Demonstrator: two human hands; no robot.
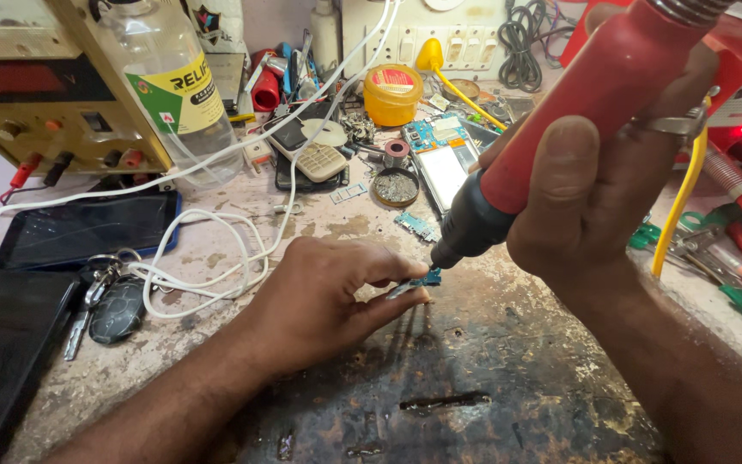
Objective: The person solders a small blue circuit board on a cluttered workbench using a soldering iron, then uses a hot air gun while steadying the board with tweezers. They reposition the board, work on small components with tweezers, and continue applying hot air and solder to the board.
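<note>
Keys (105,301) left of left hand (319,296)

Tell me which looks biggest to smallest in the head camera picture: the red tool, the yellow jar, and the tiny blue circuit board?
1. Red tool in the right hand: biggest, though it is closest to the camera, which inflates it.
2. Yellow jar.
3. Blue circuit board pinched by the left hand: smallest.

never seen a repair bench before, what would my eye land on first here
First, the big red hot-air handpiece gripped in the right hand, slanting down from the upper right with its black nozzle aimed at a small blue circuit board. The left hand pinches that board at the centre of the scorched worktop. Behind, a clear plastic bottle with a yellow label stands at the upper left, white cables looping below it.
</note>
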